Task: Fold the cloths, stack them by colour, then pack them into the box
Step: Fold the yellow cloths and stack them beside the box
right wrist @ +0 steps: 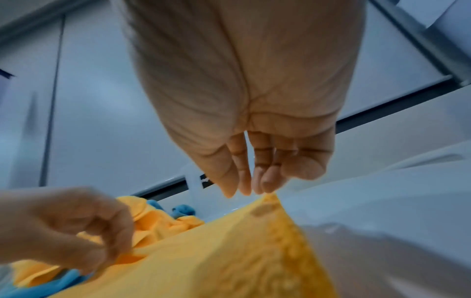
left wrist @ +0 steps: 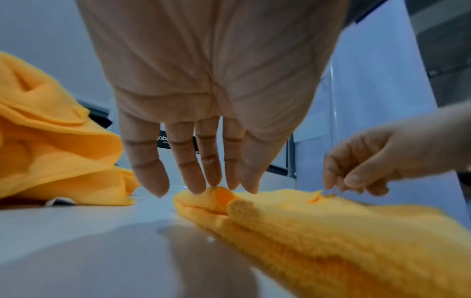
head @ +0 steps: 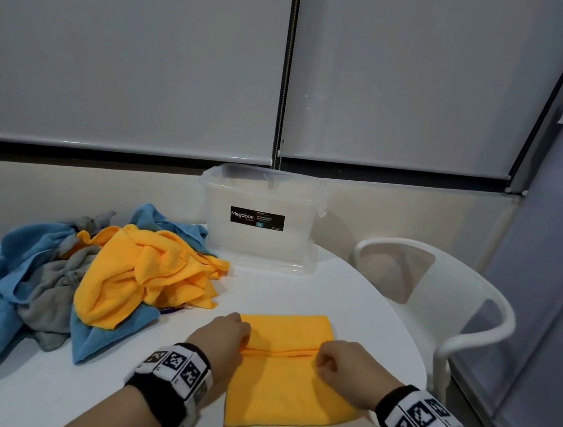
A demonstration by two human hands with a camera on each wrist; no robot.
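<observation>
Head view first: I see my left hand (head: 223, 337) and right hand (head: 344, 365) at the two ends of a crease across the yellow cloth (head: 287, 375), which lies on the table (head: 49, 394) under my fingers. Beyond the fingertips stands the clear box (head: 259, 218), and out past the left knuckles sits the pile of cloths (head: 71, 275). Left wrist view: fingers (left wrist: 190, 169) hang nearly straight and slightly spread, tips touching the folded edge, gripping nothing. Right wrist view: fingers (right wrist: 239, 177) droop loosely together, tips just at the cloth corner; I cannot tell if they pinch it. I judge the fold goes best if both hands take matching corners, carry them over evenly, then press the crease flat
</observation>
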